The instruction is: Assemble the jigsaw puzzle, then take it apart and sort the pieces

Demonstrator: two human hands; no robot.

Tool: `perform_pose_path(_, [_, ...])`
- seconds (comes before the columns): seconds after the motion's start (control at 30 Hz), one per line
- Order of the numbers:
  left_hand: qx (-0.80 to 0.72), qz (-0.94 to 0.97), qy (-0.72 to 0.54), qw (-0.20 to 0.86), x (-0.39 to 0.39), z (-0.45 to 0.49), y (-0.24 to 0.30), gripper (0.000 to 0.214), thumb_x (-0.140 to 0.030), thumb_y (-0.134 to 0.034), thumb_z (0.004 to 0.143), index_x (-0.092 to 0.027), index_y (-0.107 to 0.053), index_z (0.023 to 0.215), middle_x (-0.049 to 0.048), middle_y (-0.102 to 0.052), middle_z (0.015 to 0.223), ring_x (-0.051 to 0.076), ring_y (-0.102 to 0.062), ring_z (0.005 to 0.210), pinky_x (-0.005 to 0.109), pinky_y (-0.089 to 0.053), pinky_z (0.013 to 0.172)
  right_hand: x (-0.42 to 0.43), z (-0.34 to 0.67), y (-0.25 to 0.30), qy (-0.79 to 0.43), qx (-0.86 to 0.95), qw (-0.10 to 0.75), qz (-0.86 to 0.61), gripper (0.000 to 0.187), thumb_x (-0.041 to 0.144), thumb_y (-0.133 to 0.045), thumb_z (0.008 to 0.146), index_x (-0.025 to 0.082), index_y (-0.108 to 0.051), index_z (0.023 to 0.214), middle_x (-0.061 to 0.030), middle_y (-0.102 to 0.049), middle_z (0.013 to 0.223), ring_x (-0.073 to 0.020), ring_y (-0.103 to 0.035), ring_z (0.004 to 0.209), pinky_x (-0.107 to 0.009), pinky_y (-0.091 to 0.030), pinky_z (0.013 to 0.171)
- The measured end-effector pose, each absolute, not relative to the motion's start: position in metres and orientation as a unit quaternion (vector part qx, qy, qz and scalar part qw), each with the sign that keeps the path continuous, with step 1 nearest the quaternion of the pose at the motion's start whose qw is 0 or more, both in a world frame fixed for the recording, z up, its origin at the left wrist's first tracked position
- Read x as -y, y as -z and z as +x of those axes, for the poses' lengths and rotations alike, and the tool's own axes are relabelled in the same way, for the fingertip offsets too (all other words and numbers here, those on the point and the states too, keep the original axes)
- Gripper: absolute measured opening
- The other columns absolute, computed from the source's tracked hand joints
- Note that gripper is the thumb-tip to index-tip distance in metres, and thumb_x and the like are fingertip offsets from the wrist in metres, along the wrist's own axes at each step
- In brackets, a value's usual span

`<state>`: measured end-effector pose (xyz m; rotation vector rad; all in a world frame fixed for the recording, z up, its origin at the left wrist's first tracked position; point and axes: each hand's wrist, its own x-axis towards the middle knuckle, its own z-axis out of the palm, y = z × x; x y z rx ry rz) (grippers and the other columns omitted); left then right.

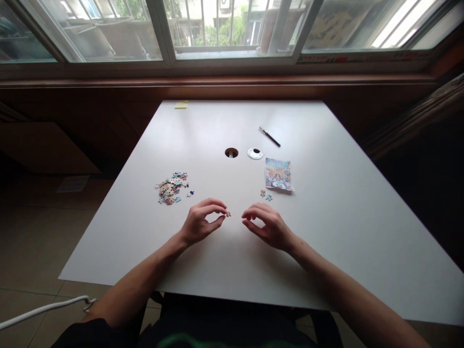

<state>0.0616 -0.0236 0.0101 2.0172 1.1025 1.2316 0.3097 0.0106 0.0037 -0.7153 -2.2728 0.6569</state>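
Note:
Between the thumb and fingers of my left hand (203, 220) is a small jigsaw puzzle piece (228, 214), held just above the white table. My right hand (267, 224) hovers to its right, thumb and fingertips apart, with nothing visible between them. Left of my left hand lies a heap of loose puzzle pieces (170, 188), with a dark blue piece (190, 193) at its right edge. Beyond my right hand rest two separate pieces, one reddish (263, 193) and one light blue (268, 197). A colourful printed sheet or packet (278, 174) lies just behind them.
The white table (344, 217) has a round cable hole (231, 153) with its metal cover (255, 153) lying beside it. A black pen (270, 137) lies farther back. Yellow sticky notes (181, 105) sit at the far edge, below a window. A white cable (47, 309) hangs at the lower left.

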Motion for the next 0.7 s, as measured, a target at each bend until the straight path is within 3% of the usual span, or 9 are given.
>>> perform_pose_path(0.3, [-0.363, 0.705, -0.465, 0.394, 0.035, 0.073, -0.009, 0.010, -0.015, -0.071, 0.085, -0.017, -0.064, 0.091, 0.0096, -0.070, 0.096, 0.018, -0.066, 0.089, 0.032, -0.056, 0.079, 0.000, 0.300, -0.005, -0.272, 0.860, 0.344, -0.260, 0.002, 0.021, -0.063, 0.094, 0.020, -0.062, 0.093, -0.0021, -0.062, 0.077, -0.0146, -0.055, 0.071, -0.031, -0.045, 0.071])
perform_pose_path(0.5, [-0.364, 0.719, -0.465, 0.367, 0.034, 0.071, -0.011, 0.019, -0.017, -0.074, 0.081, -0.017, -0.067, 0.099, 0.0091, -0.068, 0.097, 0.017, -0.064, 0.087, 0.031, -0.055, 0.074, 0.001, 0.300, -0.011, -0.259, 0.853, 0.380, -0.246, 0.003, 0.019, -0.064, 0.093, 0.020, -0.061, 0.092, -0.0020, -0.062, 0.075, -0.0147, -0.056, 0.069, -0.030, -0.046, 0.069])
perform_pose_path(0.7, [-0.379, 0.728, -0.422, 0.386, 0.035, 0.067, -0.016, 0.009, -0.020, -0.065, 0.088, -0.018, -0.071, 0.094, 0.0099, -0.072, 0.094, 0.019, -0.066, 0.087, 0.033, -0.055, 0.076, 0.001, 0.302, -0.013, -0.259, 0.854, 0.381, -0.241, 0.002, 0.020, -0.061, 0.095, 0.021, -0.063, 0.094, -0.0028, -0.065, 0.077, -0.0147, -0.057, 0.068, -0.031, -0.047, 0.070])
